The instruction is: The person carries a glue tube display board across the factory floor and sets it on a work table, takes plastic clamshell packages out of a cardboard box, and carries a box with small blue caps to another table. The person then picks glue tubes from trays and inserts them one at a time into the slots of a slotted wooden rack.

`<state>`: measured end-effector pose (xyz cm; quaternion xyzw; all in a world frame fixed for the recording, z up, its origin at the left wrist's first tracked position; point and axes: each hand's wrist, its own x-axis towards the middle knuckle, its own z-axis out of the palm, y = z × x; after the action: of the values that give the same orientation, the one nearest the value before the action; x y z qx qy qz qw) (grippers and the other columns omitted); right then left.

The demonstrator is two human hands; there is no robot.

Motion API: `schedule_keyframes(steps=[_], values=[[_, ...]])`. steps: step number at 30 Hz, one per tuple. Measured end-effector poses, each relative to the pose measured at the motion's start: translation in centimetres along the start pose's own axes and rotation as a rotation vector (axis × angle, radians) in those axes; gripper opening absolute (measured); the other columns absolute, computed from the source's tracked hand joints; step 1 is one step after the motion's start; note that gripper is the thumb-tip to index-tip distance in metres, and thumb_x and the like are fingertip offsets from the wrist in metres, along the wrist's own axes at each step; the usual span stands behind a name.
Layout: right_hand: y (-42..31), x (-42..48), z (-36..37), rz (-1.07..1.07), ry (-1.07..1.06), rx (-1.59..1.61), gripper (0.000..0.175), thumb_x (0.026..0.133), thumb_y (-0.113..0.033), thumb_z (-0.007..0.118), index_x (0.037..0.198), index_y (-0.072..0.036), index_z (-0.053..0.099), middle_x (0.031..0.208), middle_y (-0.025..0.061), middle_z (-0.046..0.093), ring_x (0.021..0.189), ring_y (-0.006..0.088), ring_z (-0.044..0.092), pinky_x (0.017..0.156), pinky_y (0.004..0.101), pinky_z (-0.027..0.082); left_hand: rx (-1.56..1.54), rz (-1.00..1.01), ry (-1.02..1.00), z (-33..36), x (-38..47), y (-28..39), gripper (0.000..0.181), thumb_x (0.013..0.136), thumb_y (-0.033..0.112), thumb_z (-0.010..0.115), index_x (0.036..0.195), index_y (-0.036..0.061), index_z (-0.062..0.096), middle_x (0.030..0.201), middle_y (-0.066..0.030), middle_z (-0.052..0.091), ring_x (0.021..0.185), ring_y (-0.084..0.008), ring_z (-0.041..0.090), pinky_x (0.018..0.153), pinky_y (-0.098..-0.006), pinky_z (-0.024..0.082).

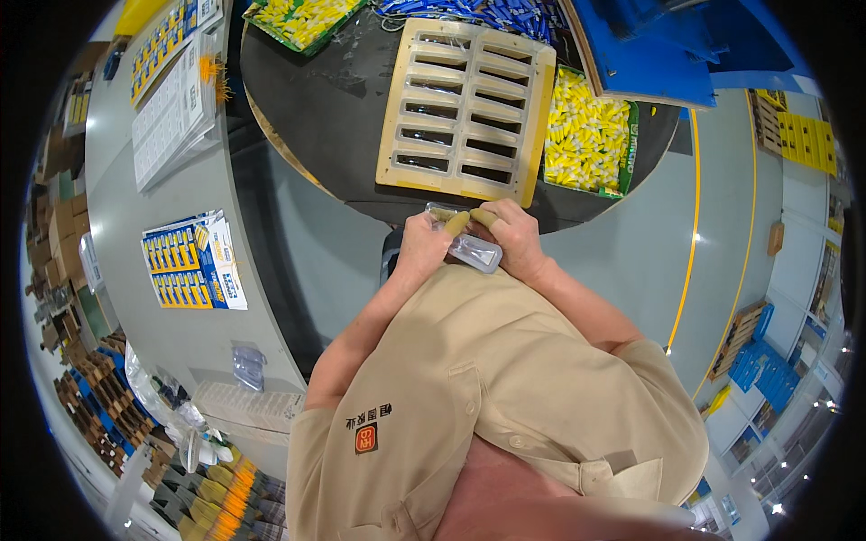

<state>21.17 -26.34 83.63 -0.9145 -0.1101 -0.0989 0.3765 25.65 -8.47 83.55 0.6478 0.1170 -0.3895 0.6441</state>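
Note:
A clear plastic blister tray, possibly several nested together, is held between my two hands close to my body. My left hand grips its left side, with a tan finger cot over the thumb. On the other side my right hand has its fingers at the plastic, also with a tan cot on a digit. Just beyond my hands lies a cream-coloured fixture with two columns of slots lined with clear plastic. My fingers hide part of the blister plastic.
The fixture rests on a dark round table. Boxes of yellow-capped tubes and yellow pieces flank it, with blue pieces behind. A blue machine panel stands right. Printed cards lie on a grey table at left.

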Motion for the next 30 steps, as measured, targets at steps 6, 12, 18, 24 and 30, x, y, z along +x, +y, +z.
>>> schedule_keyframes(steps=[6,12,18,24,30], values=[[0.1,0.3,-0.3,-0.029,-0.005,-0.022,0.02,0.075,-0.01,0.075,0.093,-0.006,0.066,0.091,0.0082,0.064,0.08,0.0269,0.063,0.065,0.036,0.053,-0.033,-0.014,0.01,0.2,0.1,0.4,0.022,0.09,0.019,0.07,0.094,-0.002,0.068,0.078,-0.004,0.068,0.061,-0.0064,0.058,0.052,-0.0223,0.044],[0.1,-0.1,0.5,0.3,-0.06,0.179,0.015,0.082,-0.009,0.072,0.09,-0.002,0.061,0.081,0.0135,0.066,0.071,0.0319,0.065,0.06,0.0379,0.051,-0.062,-0.048,-0.04,-0.1,0.4,0.2,0.025,0.089,0.022,0.072,0.096,-0.0007,0.066,0.08,-0.0036,0.068,0.063,-0.0065,0.059,0.052,-0.0223,0.045],[2.4,0.4,1.3,0.565,0.115,0.283,0.018,0.09,-0.014,0.067,0.092,0.002,0.06,0.077,0.0185,0.067,0.067,0.0354,0.067,0.06,0.0392,0.052,-0.053,-0.04,-0.054,-0.1,0.5,0.0,0.026,0.088,0.023,0.074,0.096,0.0,0.065,0.079,-0.0025,0.067,0.063,-0.0057,0.057,0.053,-0.022,0.045],[9.3,2.2,0.4,0.204,-0.14,-0.222,0.015,0.082,-0.013,0.071,0.088,-0.003,0.063,0.089,0.0137,0.065,0.088,0.032,0.063,0.07,0.0424,0.052,-0.084,-0.07,-0.064,-0.3,-0.2,0.2,0.024,0.088,0.02,0.074,0.096,-0.0007,0.065,0.077,-0.0007,0.064,0.063,-0.005,0.056,0.054,-0.0222,0.046],[9.0,3.0,0.7,0.098,-0.112,-0.351,0.027,0.078,-0.015,0.073,0.099,-0.001,0.063,0.105,0.0121,0.064,0.101,0.03,0.06,0.083,0.0378,0.051,-0.107,-0.001,-0.034,-0.3,-0.2,-0.3,0.014,0.09,0.016,0.072,0.095,0.0045,0.066,0.076,0.0004,0.063,0.061,-0.0055,0.056,0.053,-0.0227,0.047]])
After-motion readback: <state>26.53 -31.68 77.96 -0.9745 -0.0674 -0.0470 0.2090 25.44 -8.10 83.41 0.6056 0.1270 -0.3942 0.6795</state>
